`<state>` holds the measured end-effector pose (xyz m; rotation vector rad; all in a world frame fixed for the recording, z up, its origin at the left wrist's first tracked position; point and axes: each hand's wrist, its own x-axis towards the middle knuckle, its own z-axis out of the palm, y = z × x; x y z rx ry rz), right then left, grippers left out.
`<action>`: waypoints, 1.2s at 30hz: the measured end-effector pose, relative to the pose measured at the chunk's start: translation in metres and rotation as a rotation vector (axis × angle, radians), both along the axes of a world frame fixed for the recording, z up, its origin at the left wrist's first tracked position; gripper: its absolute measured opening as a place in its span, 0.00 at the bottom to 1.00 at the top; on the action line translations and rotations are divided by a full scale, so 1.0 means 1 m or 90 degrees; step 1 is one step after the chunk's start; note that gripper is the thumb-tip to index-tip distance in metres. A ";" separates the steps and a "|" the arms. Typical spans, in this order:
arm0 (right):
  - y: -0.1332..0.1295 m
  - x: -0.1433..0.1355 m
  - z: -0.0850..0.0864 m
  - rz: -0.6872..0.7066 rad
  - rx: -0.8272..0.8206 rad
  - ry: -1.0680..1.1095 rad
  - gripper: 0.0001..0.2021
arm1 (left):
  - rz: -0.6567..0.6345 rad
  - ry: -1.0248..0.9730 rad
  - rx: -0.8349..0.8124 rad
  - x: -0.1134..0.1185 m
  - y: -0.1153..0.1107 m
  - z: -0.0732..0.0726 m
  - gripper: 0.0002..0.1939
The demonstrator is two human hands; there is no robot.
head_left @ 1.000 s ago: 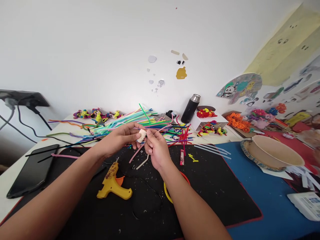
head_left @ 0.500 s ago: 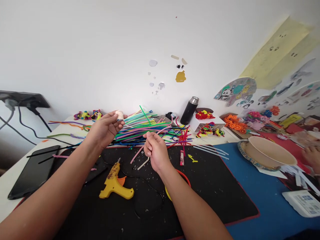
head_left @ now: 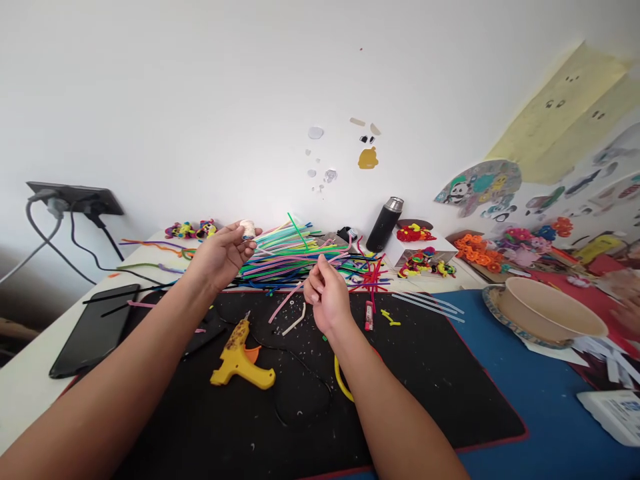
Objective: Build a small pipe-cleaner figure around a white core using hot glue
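My left hand is raised over the back left of the black mat, its fingers closed around a small spool of cream thread with a bluish lower end. To its right, my right hand is closed in a pinch, thumb pointing up; whatever lies between the fingertips is too small to make out. Behind both hands spreads a pile of coloured pipe cleaners. A short bent cream piece lies on the mat beside my right hand. Below and between my forearms rests a yellow glue gun.
A phone lies at the left near a power strip. At the back stand a black flask and a white box with pipe-cleaner figures. Glue sticks and a bowl are right; another person's hand shows at the edge.
My right hand has moved a little right and up, away from my left hand, and no longer touches the bent cream piece in view. The whole view has shifted slightly.
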<state>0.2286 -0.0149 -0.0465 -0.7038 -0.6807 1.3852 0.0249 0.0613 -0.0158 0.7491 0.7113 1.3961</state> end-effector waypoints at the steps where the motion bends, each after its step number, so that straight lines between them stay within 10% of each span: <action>1: 0.000 0.000 0.000 0.000 0.006 -0.005 0.25 | 0.001 0.004 -0.001 0.000 0.000 0.000 0.02; 11: -0.019 -0.029 -0.007 0.180 0.073 -0.174 0.26 | 0.020 0.018 0.019 0.003 -0.001 -0.004 0.03; 20: -0.003 -0.013 -0.006 -0.003 0.017 -0.081 0.25 | 0.122 -0.025 0.040 -0.005 -0.003 0.009 0.04; 36: -0.008 -0.021 -0.011 0.027 0.036 -0.144 0.24 | 0.265 -0.135 0.093 -0.051 -0.005 0.043 0.05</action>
